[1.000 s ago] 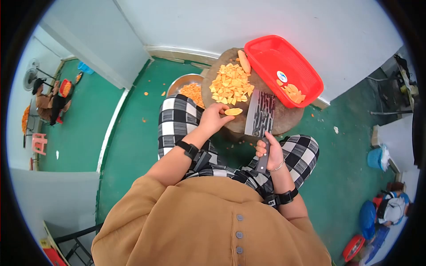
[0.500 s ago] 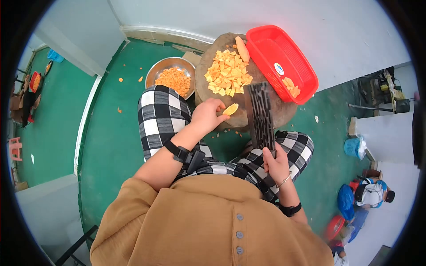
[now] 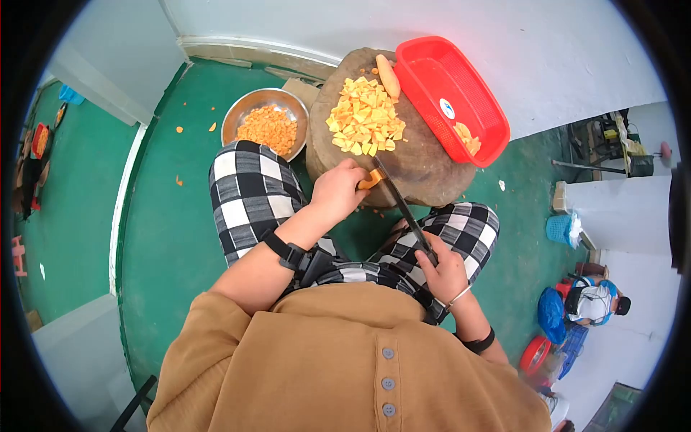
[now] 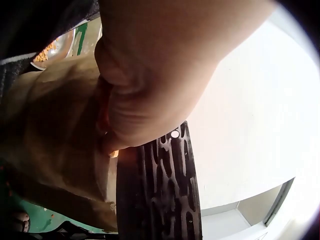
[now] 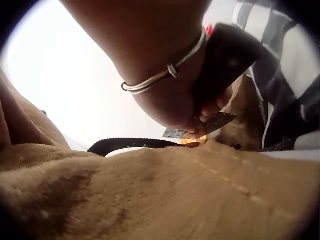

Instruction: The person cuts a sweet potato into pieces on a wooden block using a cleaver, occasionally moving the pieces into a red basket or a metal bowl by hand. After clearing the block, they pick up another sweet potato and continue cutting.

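My left hand pinches a carrot piece at the near edge of a round wooden chopping block. The right hand grips a cleaver by its handle. The blade stands edge-down against the carrot piece, just beside the left fingertips. In the left wrist view the dark, streaked blade face shows below the hand, and the fingertips are mostly hidden. A heap of cut carrot chunks lies on the block, with a whole peeled carrot behind it.
A red plastic basket leans over the block's right side, with several carrot pieces inside. Left of the block stands a metal bowl of orange bits. The person's knees flank the block. Scraps lie on the green floor.
The cleaver has turned from showing its broad face to edge-down, and its blade has moved left onto the carrot piece. The left hand keeps its pinch. The head view has shifted slightly.
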### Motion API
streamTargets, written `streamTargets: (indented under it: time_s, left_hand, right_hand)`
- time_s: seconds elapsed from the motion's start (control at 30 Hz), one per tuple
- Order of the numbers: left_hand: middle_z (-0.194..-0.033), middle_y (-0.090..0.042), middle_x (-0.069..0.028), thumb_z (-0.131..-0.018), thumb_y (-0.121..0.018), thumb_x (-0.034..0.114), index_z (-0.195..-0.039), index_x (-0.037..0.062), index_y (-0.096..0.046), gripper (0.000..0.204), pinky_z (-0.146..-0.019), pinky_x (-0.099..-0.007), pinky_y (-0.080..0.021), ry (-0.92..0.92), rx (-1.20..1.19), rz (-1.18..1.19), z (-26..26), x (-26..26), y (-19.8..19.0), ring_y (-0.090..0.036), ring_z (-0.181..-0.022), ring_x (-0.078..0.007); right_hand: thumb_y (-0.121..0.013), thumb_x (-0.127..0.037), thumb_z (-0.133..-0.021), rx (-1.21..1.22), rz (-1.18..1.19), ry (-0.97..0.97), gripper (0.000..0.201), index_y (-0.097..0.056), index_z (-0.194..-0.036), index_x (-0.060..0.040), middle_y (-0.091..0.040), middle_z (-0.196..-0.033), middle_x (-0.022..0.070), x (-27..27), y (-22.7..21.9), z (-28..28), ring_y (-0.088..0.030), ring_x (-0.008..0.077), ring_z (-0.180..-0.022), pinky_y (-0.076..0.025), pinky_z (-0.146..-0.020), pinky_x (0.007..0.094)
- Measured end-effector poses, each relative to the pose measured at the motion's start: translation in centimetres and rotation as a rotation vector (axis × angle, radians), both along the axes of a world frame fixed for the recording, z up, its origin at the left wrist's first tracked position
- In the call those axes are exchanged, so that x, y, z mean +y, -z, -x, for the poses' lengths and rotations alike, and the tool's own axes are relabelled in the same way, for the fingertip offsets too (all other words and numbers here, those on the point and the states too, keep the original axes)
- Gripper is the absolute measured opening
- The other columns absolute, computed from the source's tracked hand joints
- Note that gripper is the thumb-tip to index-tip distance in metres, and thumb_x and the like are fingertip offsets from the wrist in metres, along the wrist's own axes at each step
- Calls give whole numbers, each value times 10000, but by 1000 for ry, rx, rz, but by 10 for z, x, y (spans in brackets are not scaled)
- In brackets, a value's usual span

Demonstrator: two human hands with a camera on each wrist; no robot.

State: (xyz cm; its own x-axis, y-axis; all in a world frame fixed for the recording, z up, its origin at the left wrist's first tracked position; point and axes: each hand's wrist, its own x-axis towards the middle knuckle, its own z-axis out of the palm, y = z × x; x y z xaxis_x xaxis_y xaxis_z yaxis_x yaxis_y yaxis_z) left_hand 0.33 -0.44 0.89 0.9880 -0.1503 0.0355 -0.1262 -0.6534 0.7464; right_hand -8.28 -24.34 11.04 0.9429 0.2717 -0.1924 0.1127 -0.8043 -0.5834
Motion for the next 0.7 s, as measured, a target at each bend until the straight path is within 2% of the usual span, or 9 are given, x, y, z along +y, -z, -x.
streamTargets:
  time_s: [0.17, 0.23, 0.33, 0.47, 0.7]
  left_hand:
    - [-962, -602, -61, -733, -726, 137, -969, 136, -696, 237, -746, -377, -511, 12, -2, -1, -1, 0, 3, -625, -863, -288]
    - [-954, -604, -65, -732, -720, 132, -951, 117, -694, 221, -736, -379, -513, 11, 1, 6, -2, 1, 2, -625, -852, -293]
    - [-941, -608, -71, -728, -719, 133, -933, 93, -690, 211, -728, -382, -515, 13, 18, 4, -3, 0, -4, -624, -844, -299]
    - [-937, -612, -73, -725, -722, 141, -919, 75, -687, 208, -724, -386, -515, 15, 11, 3, -3, 1, -4, -623, -840, -305]
    - [-931, -616, -69, -723, -730, 145, -886, 74, -699, 181, -731, -391, -510, 30, 34, -17, -5, 2, -7, -623, -842, -301]
  right_hand:
    - [-616, -182, -882, -27, 49, -43, 379, -529, -1233, -68, -660, -993, 204, -2, 4, 0, -639, 396, -862, -520, -735, 436]
    - [-620, -187, -876, -88, 108, -74, 398, -517, -1246, -84, -664, -907, 199, -1, 5, 1, -642, 388, -800, -519, -687, 446]
    - [-617, -135, -871, -44, 153, -62, 363, -545, -1215, -45, -658, -957, 210, 1, -1, 1, -640, 399, -830, -519, -701, 423]
    - [-616, -134, -871, -25, 176, -61, 378, -524, -1227, -47, -658, -948, 215, -1, 4, 2, -640, 400, -822, -517, -687, 429]
    - [-616, -136, -872, 43, 225, -61, 391, -477, -1226, -47, -649, -838, 234, 4, 11, 0, -630, 419, -749, -497, -640, 466]
